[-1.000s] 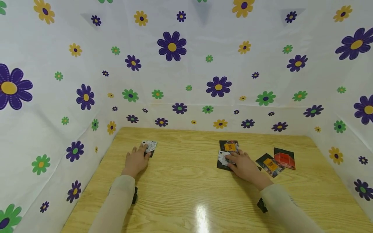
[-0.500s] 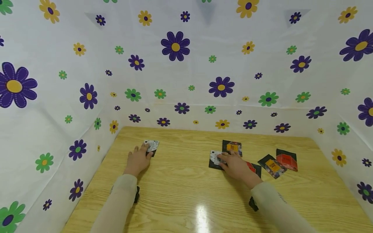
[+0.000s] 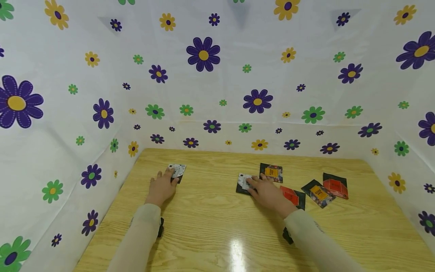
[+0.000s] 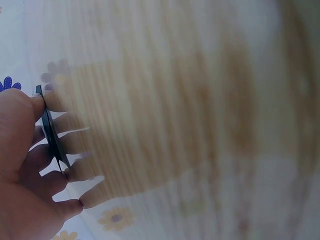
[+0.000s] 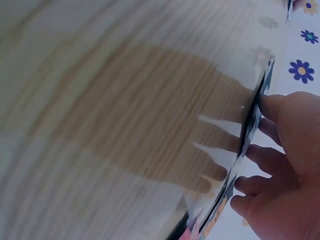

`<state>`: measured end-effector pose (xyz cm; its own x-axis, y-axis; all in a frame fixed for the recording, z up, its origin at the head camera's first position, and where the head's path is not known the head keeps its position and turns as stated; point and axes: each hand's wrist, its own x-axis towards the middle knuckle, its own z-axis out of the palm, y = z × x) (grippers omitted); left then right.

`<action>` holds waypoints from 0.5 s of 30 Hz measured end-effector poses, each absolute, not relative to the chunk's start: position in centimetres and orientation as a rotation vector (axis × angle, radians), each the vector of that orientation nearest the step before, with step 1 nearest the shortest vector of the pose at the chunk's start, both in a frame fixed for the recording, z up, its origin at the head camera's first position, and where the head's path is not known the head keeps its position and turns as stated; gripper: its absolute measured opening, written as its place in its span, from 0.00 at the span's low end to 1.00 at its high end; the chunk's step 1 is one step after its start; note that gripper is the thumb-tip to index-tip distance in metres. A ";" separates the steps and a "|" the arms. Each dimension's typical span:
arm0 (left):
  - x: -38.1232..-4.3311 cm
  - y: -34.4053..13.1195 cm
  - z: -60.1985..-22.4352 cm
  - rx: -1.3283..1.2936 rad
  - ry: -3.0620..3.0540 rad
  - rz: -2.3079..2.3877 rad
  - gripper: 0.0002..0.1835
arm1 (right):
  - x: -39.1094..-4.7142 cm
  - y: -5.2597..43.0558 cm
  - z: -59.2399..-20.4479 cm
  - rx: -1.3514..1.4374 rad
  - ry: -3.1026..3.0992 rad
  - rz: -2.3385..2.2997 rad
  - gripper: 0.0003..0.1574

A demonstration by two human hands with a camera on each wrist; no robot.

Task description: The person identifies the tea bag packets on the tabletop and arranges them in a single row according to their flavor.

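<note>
In the head view my left hand (image 3: 162,188) rests on a flat square sachet (image 3: 178,170), grey-white and black, at the table's back left. Its fingers lie extended over the left side. The left wrist view shows that sachet (image 4: 51,131) nearly edge-on under the fingertips. Right of centre, my right hand (image 3: 268,192) presses its extended fingertips on a similar grey-white and black sachet (image 3: 241,186), covering its right part. In the right wrist view this sachet (image 5: 253,112) is a thin dark edge along the fingertips. Both sachets lie flat on the wooden table (image 3: 207,211).
Behind the right hand lies a black sachet with an orange label (image 3: 272,172). A red and black sachet (image 3: 291,196) is partly beside the right wrist. Further right, another orange-labelled sachet (image 3: 318,193) touches a red one (image 3: 335,186). Flower-patterned cloth (image 3: 231,75) encloses the table.
My right hand has slid its grey-white sachet leftward, off the orange-labelled one behind, and uncovered the red and black sachet. The left hand stays on its sachet.
</note>
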<state>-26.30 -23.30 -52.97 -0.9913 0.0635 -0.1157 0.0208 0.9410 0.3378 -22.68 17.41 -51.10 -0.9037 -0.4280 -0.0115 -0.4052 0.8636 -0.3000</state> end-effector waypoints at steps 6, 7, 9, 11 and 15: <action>-26.3 -23.2 -53.0 0.064 2.973 0.515 0.33 | -22.9 16.2 -51.2 -0.651 2.940 -0.435 0.30; -26.3 -23.2 -53.0 0.065 2.972 0.512 0.33 | -22.9 16.1 -51.2 -0.651 2.943 -0.432 0.30; -26.3 -23.2 -53.0 0.065 2.971 0.509 0.33 | -23.0 15.9 -51.2 -0.653 2.950 -0.419 0.30; -26.3 -23.2 -53.0 0.064 2.971 0.506 0.33 | -23.0 15.7 -51.2 -0.653 2.949 -0.433 0.31; -26.3 -23.2 -52.9 0.063 2.976 0.509 0.33 | -23.2 15.4 -51.3 -0.653 2.953 -0.461 0.30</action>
<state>-26.26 -23.20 -52.94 -0.9917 0.0616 -0.1130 0.0205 0.9424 0.3338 -23.19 15.37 -51.27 -0.9057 -0.4236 -0.0155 -0.3987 0.8639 -0.3079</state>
